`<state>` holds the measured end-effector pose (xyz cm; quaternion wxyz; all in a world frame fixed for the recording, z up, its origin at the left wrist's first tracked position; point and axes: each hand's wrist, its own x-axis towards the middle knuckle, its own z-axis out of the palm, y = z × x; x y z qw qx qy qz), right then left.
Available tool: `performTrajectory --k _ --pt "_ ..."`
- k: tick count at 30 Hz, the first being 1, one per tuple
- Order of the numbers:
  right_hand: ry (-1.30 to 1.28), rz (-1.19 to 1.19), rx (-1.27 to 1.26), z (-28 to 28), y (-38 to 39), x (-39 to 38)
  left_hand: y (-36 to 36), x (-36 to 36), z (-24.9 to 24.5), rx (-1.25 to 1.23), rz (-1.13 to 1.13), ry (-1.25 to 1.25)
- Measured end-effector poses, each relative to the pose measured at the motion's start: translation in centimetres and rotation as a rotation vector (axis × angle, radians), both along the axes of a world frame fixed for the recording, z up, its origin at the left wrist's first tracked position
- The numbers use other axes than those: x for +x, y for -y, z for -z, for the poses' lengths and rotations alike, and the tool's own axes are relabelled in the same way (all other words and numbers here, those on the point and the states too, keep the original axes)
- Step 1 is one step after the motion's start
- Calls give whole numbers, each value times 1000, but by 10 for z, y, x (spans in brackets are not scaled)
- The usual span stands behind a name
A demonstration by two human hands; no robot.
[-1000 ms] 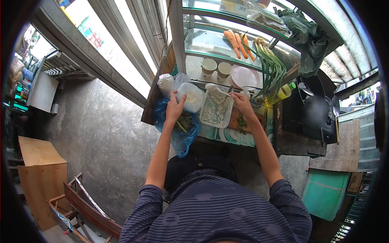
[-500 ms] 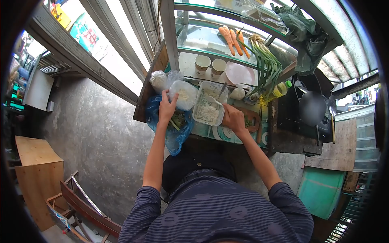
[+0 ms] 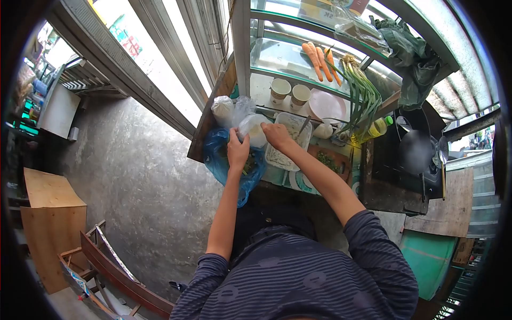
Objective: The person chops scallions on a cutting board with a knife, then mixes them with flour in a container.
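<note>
My left hand [image 3: 238, 150] grips the near left edge of a translucent plastic container [image 3: 254, 129] with pale contents. Close by on its right, my right hand [image 3: 276, 136] is closed, its fingertips over that container. The white spoon it held a moment ago is hidden behind the fingers. Partly under my right forearm sits an open rectangular tub [image 3: 283, 160] with a pale mixture smeared inside and a metal utensil [image 3: 304, 125] leaning in it. A blue plastic bag [image 3: 217, 153] holding green scraps lies below my left hand.
Behind stand two paper cups [image 3: 280, 92], a pinkish plate [image 3: 327, 104], carrots [image 3: 318, 63] and green onions [image 3: 360, 85] on a glass shelf. Right are chopped greens on a board [image 3: 341, 162], a yellow bottle [image 3: 376, 129] and a stove with a pan [image 3: 415, 152]. White bags [image 3: 223, 109] stand left.
My right hand has moved left from the open tub to the translucent container. My left hand now grips that container more closely. The view has shifted slightly.
</note>
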<state>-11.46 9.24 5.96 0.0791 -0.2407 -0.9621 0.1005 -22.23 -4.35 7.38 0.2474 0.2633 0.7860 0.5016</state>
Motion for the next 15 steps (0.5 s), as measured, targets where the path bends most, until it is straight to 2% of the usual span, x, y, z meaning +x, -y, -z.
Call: performTrajectory --k 2,4,7,11,13,15 --pt "-1 39 -112 2 7 2 0 -2 3 -18 8 11" --pt "16 106 -249 -4 18 5 1 -1 -3 54 3 171" --pt "-268 145 -379 26 17 6 -1 -3 -5 86 12 340" --pt "-285 408 -993 32 13 4 -3 -7 -6 88 55 411" --pt "-261 538 -1287 13 13 7 -9 -5 -9 91 57 382" --pt "-317 579 -1384 4 16 11 -10 -6 -10 79 71 352"
